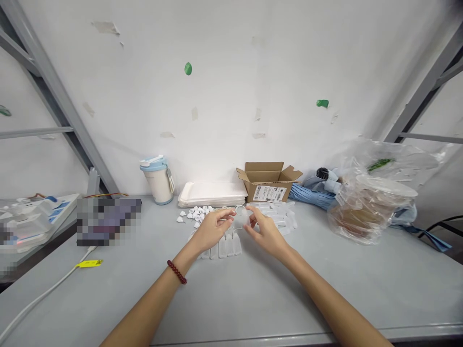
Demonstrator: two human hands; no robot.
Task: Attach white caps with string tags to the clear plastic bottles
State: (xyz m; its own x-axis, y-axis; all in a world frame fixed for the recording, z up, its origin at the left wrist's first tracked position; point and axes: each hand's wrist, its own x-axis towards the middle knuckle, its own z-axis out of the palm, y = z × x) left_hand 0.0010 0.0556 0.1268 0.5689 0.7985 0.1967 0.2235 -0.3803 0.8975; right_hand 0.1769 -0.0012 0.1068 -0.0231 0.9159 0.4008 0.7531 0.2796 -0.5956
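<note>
My left hand, with a dark red bead bracelet on its wrist, is closed in a pinch over the middle of the table. My right hand faces it with curled fingers. Between the fingertips is a thin, pale looped cord; what hangs from it is too faint to make out. Just below the hands, several clear flat plastic pieces with cords lie side by side. Behind the left hand are small white caps in a loose pile. More clear plastic pieces are heaped beyond the right hand.
At the back stand a cream and blue tumbler, a stack of white sheets and an open cardboard box. A plastic-wrapped spool and blue fabric are to the right. A white cable crosses the left side.
</note>
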